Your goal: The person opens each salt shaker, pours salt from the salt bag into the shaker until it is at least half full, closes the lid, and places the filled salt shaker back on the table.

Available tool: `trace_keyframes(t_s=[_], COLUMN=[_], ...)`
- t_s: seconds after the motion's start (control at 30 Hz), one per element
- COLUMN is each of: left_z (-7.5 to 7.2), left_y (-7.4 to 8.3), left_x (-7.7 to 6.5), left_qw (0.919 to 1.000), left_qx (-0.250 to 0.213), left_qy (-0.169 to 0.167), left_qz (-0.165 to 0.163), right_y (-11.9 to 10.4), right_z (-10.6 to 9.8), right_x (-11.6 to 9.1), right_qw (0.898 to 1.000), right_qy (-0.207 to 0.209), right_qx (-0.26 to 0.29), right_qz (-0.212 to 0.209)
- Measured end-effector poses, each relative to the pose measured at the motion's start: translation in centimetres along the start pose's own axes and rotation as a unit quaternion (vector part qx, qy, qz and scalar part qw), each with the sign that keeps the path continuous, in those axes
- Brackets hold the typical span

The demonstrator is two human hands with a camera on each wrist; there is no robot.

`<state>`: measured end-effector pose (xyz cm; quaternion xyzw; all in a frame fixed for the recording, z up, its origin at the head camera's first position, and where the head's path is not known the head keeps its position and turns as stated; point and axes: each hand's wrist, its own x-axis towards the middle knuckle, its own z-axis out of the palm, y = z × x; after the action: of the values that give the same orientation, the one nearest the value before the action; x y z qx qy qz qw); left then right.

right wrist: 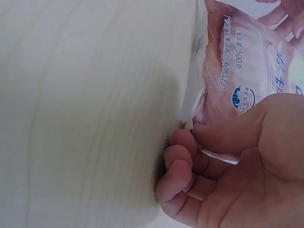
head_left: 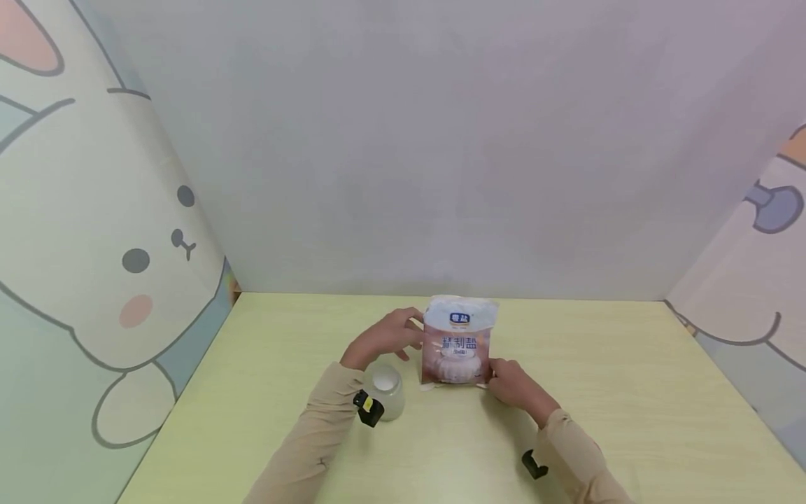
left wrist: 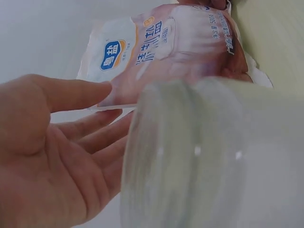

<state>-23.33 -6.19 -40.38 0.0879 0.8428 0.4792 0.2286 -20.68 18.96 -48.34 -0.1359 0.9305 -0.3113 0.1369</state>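
A pink and white bag of salt (head_left: 456,343) stands upright on the table, its printed front facing me. At its left edge is my left hand (head_left: 392,332), fingers spread and fairly straight. In the left wrist view the thumb (left wrist: 90,95) touches the bag's front edge, while some fingertips lie by that edge, partly hidden. My right hand (right wrist: 223,175) pinches the bag's lower right corner between thumb and curled fingers. A clear glass jar (head_left: 390,402), whitish inside, stands below my left wrist and looms close in the left wrist view.
The pale wooden table (head_left: 604,378) runs back to a plain grey wall (head_left: 453,154). Side panels with cartoon animals (head_left: 113,231) border it left and right. Black wrist mounts (head_left: 369,408) stick out from both sleeves, the left one overlapping the jar in the head view.
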Motion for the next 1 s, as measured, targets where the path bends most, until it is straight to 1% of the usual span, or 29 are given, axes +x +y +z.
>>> trace_keyframes(t_s=[0.2,0.3,0.47,0.73,0.83,1.0], left_z=[-0.7,-0.9,-1.0,-0.9,-0.9,-1.1], left_y=[-0.7,-0.9,-1.3,-2.2,-2.4,-2.9], left_x=[-0.6,-0.7,-0.7,-0.2,-0.3,-0.7], left_qw=[0.9992,0.9988,0.9988,0.9981,0.9977,0.9973], left_qx=[0.005,0.004,-0.006,-0.024,-0.032,-0.043], left_qy=[-0.039,-0.048,-0.049,-0.057,-0.060,-0.058], left_qz=[-0.001,0.000,0.002,0.008,0.008,0.009], right_y=[0.1,0.2,0.4,0.5,0.5,0.6], right_z=[0.1,0.2,0.3,0.6,0.6,0.5], right_x=[0.1,0.1,0.1,0.1,0.0,-0.1], right_qw=[1.000,1.000,1.000,1.000,1.000,0.999], right_qy=[0.002,0.004,0.016,0.026,0.028,0.037], right_qx=[0.006,0.007,0.005,0.004,0.008,0.004], right_qz=[-0.005,-0.006,-0.016,-0.007,-0.002,-0.007])
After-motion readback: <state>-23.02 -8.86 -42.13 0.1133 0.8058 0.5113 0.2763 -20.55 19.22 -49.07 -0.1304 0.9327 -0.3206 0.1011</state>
